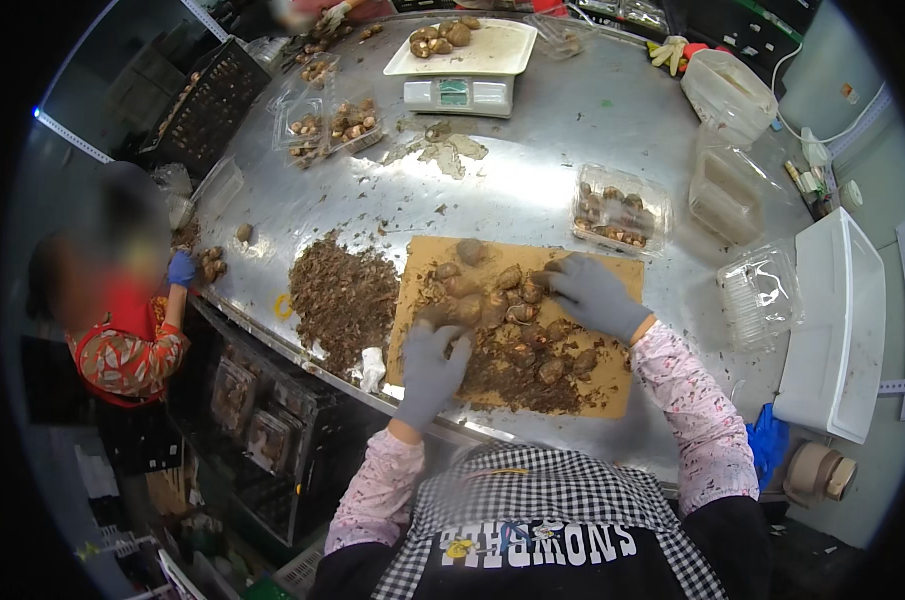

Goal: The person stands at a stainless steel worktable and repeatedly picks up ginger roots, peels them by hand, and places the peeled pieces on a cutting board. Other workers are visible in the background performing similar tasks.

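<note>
In the head view, a pile of brown taro corms (496,306) with loose peelings and soil lies on a tan cardboard sheet (610,402) before me. My left hand (431,371), in a grey glove, is at the sheet's left edge beside the pile, its thumb and fingers apart. From the right, my right hand (601,298), also gloved in grey, reaches over the sheet; its soiled fingertips are at a corm on the pile's right side. I see nothing held in either hand. A heap of brown peelings and soil (341,304) lies left of the sheet.
A lidded clear clamshell of corms (621,210) stands beyond my right hand. Empty clear clamshells (760,296) and a white bin (831,322) are at the right. A scale (458,96) bears a tray of corms. At left, a co-worker's blue-gloved hand (182,268) is near several corms.
</note>
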The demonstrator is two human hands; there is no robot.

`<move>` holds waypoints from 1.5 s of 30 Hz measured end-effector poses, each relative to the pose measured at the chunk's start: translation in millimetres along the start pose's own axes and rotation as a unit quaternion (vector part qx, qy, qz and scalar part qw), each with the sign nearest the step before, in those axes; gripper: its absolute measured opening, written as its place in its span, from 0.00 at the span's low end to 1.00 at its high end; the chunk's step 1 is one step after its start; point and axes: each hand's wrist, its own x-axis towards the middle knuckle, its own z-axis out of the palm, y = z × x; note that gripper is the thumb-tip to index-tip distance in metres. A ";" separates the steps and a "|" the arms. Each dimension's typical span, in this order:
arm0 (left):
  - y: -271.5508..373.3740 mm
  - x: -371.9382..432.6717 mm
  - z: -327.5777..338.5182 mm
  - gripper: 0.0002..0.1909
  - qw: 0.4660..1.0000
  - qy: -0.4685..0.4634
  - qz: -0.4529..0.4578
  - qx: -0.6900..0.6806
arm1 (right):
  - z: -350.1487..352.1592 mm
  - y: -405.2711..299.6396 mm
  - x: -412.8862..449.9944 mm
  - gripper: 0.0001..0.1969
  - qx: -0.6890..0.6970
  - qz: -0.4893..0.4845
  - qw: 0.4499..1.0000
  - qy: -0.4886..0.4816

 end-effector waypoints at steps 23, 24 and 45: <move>64.3 -46.0 -11.2 0.19 0.828 -0.107 -0.006 -0.551 | -14.1 -111.9 -52.5 0.20 0.469 0.075 0.861 0.181; 68.3 -50.1 -11.0 0.20 0.809 -0.092 -0.040 -0.579 | -15.2 -119.1 -56.4 0.20 0.435 0.072 0.882 0.169; 16.4 -20.5 31.6 0.16 0.926 0.091 0.118 -0.348 | 100.3 -133.3 -9.1 0.13 -0.012 0.091 0.932 0.350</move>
